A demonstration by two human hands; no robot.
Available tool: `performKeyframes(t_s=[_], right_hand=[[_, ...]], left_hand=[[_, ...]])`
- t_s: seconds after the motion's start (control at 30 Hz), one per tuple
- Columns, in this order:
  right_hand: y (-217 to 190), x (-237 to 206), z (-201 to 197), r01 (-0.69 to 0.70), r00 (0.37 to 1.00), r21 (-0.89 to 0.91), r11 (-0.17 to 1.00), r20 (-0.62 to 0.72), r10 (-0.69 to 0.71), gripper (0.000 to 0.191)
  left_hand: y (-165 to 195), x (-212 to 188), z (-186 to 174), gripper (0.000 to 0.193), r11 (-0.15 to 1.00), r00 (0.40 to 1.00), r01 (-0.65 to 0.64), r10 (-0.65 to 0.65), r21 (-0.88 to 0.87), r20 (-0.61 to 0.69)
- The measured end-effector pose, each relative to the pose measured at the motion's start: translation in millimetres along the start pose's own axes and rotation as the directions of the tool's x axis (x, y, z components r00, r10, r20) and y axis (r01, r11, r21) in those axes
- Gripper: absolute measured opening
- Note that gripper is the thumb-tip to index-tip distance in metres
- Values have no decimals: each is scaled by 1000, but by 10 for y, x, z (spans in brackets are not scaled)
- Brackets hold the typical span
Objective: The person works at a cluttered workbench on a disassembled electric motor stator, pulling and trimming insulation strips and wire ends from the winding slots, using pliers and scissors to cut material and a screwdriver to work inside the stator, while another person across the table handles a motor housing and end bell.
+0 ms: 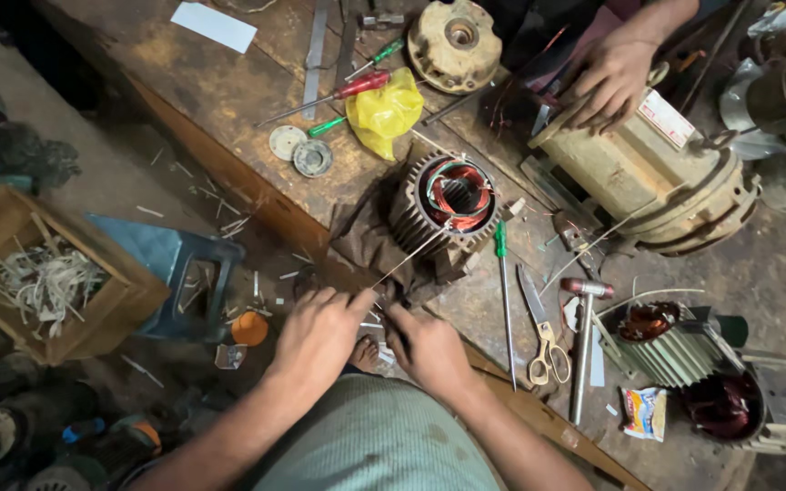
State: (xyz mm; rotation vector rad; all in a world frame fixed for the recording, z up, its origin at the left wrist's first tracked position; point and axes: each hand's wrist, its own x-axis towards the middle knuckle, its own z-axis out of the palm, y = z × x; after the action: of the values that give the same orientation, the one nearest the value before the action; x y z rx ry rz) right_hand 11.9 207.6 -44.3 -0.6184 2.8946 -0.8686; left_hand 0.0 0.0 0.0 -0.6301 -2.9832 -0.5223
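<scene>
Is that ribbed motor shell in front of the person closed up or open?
Open. The motor shell stands on end with no cover on top, so the red and copper windings inside are in plain sight.

We see a white-and-red label (667,119) on the beige motor (648,177), and a small colourful sachet (644,412) (crumpled) beside the hammer (582,341).

Both forearms low, left hand (317,333) and right hand (429,348) close together, grip seemingly pinched
</scene>
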Motion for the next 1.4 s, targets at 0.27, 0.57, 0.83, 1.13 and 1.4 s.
performKeyframes(t_s=[0.27, 0.57, 0.83, 1.13, 1.4], right_hand=[[17, 3, 21, -80, 996, -22, 997, -42, 79, 31], [-129, 71, -477, -83, 951, -165, 983, -307, 28, 30], [45, 165, -184, -144, 985, -267, 953, -133, 111, 41], [139, 28, 7, -140, 989, -258, 956, 10, 148, 39], [-13, -5, -272, -77, 907, -281, 957, 379, 184, 17]], left_hand=[[52, 71, 151, 17, 988, 978, 150, -143, -35, 149], [-108, 4, 55, 23, 921, 973, 217, -176, -325, 150], [-19, 33, 94, 33, 982, 999, -25, 32, 186, -34], [12, -3, 124, 35, 966, 998, -60, 66, 251, -18], [41, 202, 372, 21, 973, 879, 230, -215, 18, 426]])
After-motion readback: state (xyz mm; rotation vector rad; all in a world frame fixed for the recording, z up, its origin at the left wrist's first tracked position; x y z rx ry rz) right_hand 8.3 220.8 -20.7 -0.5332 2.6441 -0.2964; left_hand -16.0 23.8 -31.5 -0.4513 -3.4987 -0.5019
